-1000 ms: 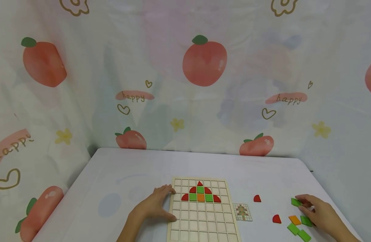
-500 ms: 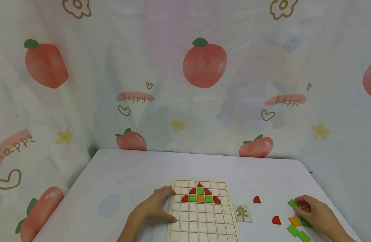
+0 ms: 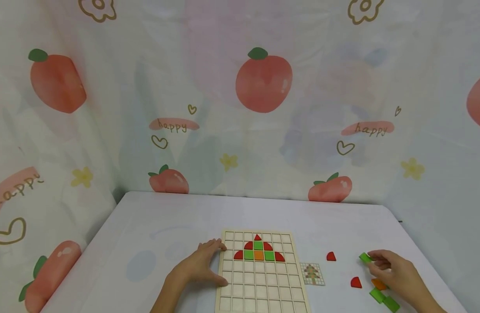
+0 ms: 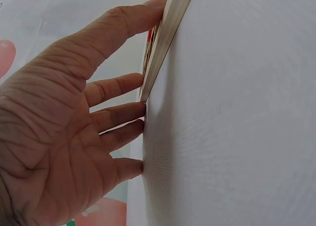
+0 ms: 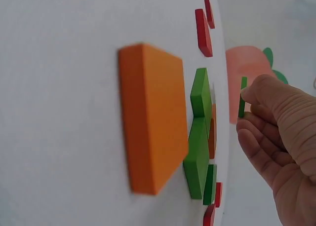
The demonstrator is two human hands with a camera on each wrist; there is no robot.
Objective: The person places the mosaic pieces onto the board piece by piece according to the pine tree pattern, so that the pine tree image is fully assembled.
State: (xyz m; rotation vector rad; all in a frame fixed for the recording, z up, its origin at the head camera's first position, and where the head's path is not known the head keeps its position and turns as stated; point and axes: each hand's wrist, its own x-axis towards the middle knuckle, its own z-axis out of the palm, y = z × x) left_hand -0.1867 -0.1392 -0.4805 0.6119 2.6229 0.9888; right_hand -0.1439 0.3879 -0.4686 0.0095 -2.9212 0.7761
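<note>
A wooden grid board [image 3: 261,278] lies on the table, with red, green and orange tiles set in its upper rows. My left hand [image 3: 202,263] rests on its left edge; in the left wrist view the thumb lies on the rim and the fingers [image 4: 118,87] reach out fairly straight. On the right, my right hand [image 3: 400,274] pinches a green square tile [image 3: 365,258] between thumb and fingers. The right wrist view has this tile [image 5: 242,97] raised off the table. Below that hand lie green tiles [image 3: 376,296] and an orange tile [image 3: 379,284], partly covered.
Against the board's right side lies a small pattern card [image 3: 312,274] with a printed tree. Two red rounded tiles [image 3: 331,256] lie between card and right hand. Close to the right wrist camera is a large-looking orange square [image 5: 165,117]. A fruit-printed curtain hangs behind the table.
My right hand has moved left with the pinched green tile, away from the loose tiles' right side. The left hand and board have stayed put.
</note>
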